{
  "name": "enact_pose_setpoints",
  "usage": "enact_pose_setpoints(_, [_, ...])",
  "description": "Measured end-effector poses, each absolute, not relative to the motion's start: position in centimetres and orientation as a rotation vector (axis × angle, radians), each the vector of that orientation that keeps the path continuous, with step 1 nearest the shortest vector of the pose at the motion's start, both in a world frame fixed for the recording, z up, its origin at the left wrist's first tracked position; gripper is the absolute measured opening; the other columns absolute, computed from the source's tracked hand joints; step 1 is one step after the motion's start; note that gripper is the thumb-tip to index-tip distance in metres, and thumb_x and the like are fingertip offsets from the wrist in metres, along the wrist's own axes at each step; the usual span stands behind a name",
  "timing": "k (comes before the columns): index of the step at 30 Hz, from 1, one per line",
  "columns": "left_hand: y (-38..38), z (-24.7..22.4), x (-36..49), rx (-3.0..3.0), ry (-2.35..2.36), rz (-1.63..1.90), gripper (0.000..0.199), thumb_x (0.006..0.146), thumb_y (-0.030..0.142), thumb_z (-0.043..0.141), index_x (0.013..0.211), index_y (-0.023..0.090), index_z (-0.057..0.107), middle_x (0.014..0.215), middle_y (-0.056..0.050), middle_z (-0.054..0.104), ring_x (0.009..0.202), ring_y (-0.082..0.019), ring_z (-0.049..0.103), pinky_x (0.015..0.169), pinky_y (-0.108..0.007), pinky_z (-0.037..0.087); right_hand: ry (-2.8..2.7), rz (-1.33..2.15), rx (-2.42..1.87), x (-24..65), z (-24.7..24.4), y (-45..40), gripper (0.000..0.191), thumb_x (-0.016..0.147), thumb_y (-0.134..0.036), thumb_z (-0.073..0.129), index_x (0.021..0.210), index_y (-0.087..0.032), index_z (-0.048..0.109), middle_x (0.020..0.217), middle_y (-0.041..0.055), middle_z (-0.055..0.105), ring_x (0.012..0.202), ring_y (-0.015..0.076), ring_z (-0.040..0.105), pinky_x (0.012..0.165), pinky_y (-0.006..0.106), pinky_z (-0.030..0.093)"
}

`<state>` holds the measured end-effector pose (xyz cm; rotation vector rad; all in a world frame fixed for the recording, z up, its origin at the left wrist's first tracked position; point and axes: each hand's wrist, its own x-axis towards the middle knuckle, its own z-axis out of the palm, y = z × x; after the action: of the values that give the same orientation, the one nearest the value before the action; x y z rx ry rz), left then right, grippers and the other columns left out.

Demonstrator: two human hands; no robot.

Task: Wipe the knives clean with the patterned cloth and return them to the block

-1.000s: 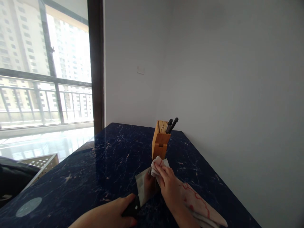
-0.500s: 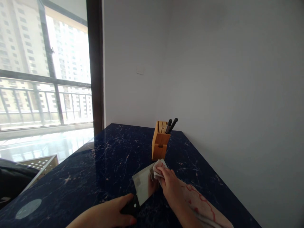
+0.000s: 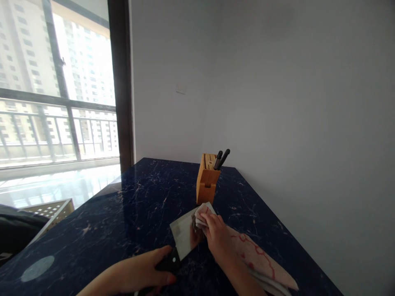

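Big square steel cleaver with a black handle was held up over the tabletop, its flat side tilted and shiny. The left hand was closed tight around the black handle. The right hand pinched a bunched-up white cloth with red lines against the far end of the blade. A long part of the cloth seemed to run back under the right arm and lie on the tabletop.

Just past the blade stood a light wooden knife block with two black knife handles poking out of its top. All of this was on a dark blue marble tabletop with pale cracks running through it. Behind it was a plain white wall, and to the left was a big window with tall buildings outside.
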<state>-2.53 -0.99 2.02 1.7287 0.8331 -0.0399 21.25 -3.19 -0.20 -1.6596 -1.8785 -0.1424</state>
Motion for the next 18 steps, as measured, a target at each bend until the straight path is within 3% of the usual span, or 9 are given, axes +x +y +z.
enact_pose_setpoints(6, [-0.73,1.4,-2.63,1.701,0.836,-0.088,0.044,0.075,0.045,0.05,0.106,0.016,0.038,0.045,0.007,0.05,0.031,-0.008,0.04,0.03,-0.016,0.03,-1.886,-0.097,-1.62,21.41,0.08,-3.14,0.037,0.08,-0.008,0.041,0.113,-0.022,0.051,0.101,0.0039,0.057,0.097,0.0189,0.048,0.085,0.033,0.038])
enact_pose_setpoints(18, [-0.62,1.63,-2.61,1.687,0.806,-0.095,0.042,0.073,0.045,0.052,0.101,0.018,0.039,0.047,0.007,0.05,0.032,-0.008,0.04,0.029,-0.016,0.03,-1.877,-0.079,-1.598,21.58,-0.06,-2.81,0.034,0.08,-0.012,0.042,0.111,-0.021,0.052,0.101,0.0046,0.057,0.094,0.0197,0.049,0.083,0.034,0.039])
